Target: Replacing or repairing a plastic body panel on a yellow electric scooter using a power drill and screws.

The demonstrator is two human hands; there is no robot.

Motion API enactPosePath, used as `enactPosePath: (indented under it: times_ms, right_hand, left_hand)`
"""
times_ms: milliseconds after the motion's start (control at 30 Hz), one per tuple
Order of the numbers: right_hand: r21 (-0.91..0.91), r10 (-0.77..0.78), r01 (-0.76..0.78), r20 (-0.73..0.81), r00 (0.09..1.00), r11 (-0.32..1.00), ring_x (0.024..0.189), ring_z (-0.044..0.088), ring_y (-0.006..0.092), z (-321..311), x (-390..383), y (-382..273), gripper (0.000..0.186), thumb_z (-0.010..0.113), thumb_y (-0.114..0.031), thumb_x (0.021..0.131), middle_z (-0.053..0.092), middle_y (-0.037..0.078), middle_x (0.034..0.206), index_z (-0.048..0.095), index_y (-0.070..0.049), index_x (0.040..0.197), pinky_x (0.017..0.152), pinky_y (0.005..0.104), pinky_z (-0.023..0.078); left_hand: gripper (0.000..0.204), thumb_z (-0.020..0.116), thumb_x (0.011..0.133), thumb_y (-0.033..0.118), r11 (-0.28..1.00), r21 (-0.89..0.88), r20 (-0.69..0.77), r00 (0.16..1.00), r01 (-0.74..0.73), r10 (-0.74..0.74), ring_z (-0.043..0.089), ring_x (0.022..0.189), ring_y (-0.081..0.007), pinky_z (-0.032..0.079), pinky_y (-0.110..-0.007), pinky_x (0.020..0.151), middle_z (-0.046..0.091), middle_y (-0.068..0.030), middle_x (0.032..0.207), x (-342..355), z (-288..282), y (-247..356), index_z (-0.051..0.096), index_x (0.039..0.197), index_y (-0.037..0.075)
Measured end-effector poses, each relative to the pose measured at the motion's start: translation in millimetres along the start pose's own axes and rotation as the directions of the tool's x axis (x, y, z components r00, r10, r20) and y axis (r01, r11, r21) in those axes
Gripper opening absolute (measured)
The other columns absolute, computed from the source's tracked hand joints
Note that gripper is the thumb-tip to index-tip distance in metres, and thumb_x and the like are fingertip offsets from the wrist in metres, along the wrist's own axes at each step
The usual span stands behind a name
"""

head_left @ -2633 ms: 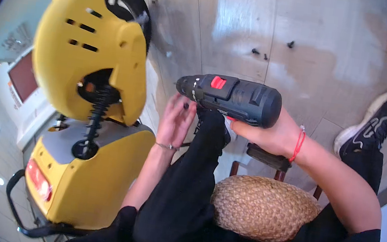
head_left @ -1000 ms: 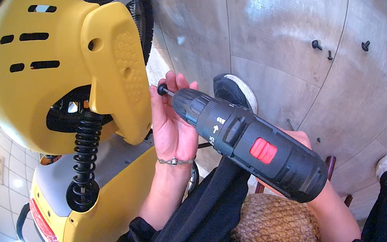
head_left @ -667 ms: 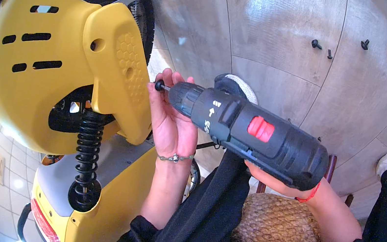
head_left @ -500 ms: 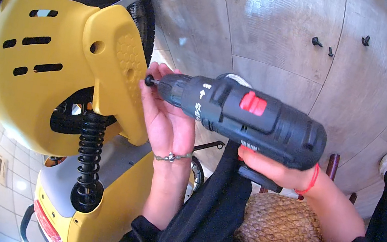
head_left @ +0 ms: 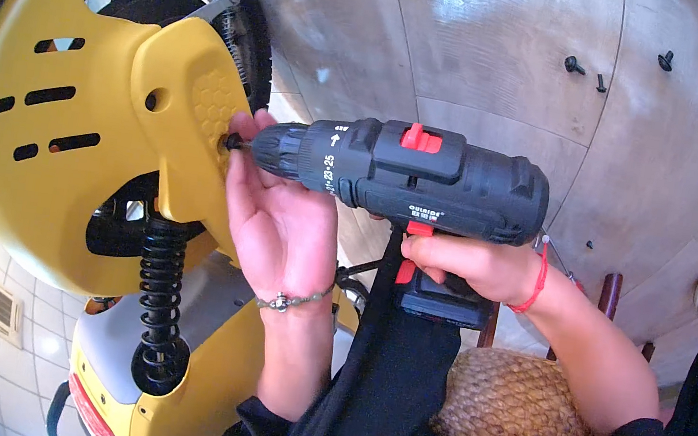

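My right hand (head_left: 471, 266) is wrapped round the handle of a black cordless drill (head_left: 461, 185) with red switches. The drill lies level, its chuck facing left. On the tip of its bit sits a black screw (head_left: 233, 141), which meets the yellow plastic panel (head_left: 216, 97) at a recess in its textured face. Palm up under the chuck, my left hand (head_left: 283, 227) is closed, with finger and thumb tips on either side of the screw. The chuck hides part of these fingers. The panel belongs to a yellow scooter-like vehicle with a black tyre (head_left: 253, 44).
A black coil-spring shock absorber (head_left: 162, 281) stands below the panel. Several loose black screws lie on the wood-look floor, among them a large screw (head_left: 574, 65) and a small screw (head_left: 601, 83). A woven stool seat (head_left: 509, 410) is near my right forearm.
The drill has moved left and levelled out, bringing the screw from just off the panel to its recess. My left hand has shifted left along with it.
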State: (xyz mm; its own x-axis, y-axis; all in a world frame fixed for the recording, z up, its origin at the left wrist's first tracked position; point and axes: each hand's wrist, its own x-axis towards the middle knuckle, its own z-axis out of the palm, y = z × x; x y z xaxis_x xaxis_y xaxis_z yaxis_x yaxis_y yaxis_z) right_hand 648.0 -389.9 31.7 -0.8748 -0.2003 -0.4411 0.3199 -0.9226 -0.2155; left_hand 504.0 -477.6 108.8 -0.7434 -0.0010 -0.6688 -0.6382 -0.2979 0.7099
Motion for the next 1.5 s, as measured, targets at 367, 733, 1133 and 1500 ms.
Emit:
enactPosePath:
  times_ms: [367, 733, 1133, 1500]
  right_hand:
    - [0.044, 0.037, -0.038, 0.023, 0.999, 0.998, 0.046, 0.045, 0.0086, -4, 12, 8, 0.008, 0.059, -0.011, 0.074, 0.05, 0.0, 0.055, 0.055, -0.004, 0.071, 0.045, 0.0268, 0.036]
    - [0.095, 0.043, -0.057, 0.143, 0.989, 0.994, 0.051, 0.046, 0.007, -17, 20, 5, 0.03, 0.055, -0.008, 0.079, 0.053, 0.0, 0.061, 0.062, 0.002, 0.106, 0.05, 0.0223, 0.037]
    - [0.067, 0.05, -0.055, 0.085, 0.995, 0.996, 0.046, 0.046, 0.0073, -12, 19, -7, 0.007, 0.056, -0.01, 0.075, 0.049, -0.001, 0.055, 0.054, -0.005, 0.07, 0.045, 0.0243, 0.038]
    - [0.055, 0.031, -0.034, 0.055, 0.998, 0.998, 0.053, 0.048, 0.007, -10, 16, 3, 0.028, 0.059, -0.009, 0.077, 0.055, 0.0, 0.065, 0.063, -0.001, 0.103, 0.049, 0.0226, 0.038]
  left_hand:
    - [0.029, 0.049, 0.093, 0.026, 0.995, -0.073, -0.038, 0.997, 0.061, -0.064, 0.047, 0.119, -0.0163, 0.028, -0.042, 0.107, 0.059, 0.0029, 0.12, 1, 3, 1, 0.057, 0.117, 0.012]
    - [0.03, 0.052, 0.092, 0.024, 0.988, -0.139, -0.053, 0.996, 0.062, -0.07, 0.047, 0.12, -0.0157, 0.027, -0.042, 0.107, 0.058, 0.0017, 0.122, 0, 4, 1, 0.056, 0.119, 0.012]
    - [0.036, 0.045, 0.095, 0.024, 0.999, 0.021, -0.056, 0.997, -0.049, 0.05, 0.042, 0.125, -0.0181, 0.03, -0.04, 0.108, 0.053, -0.007, 0.128, 0, 4, -3, 0.049, 0.126, 0.006]
    - [0.037, 0.044, 0.096, 0.025, 0.997, 0.058, 0.001, 0.999, -0.041, 0.041, 0.042, 0.125, -0.019, 0.03, -0.04, 0.108, 0.052, -0.007, 0.129, 5, -6, -3, 0.048, 0.127, 0.006]
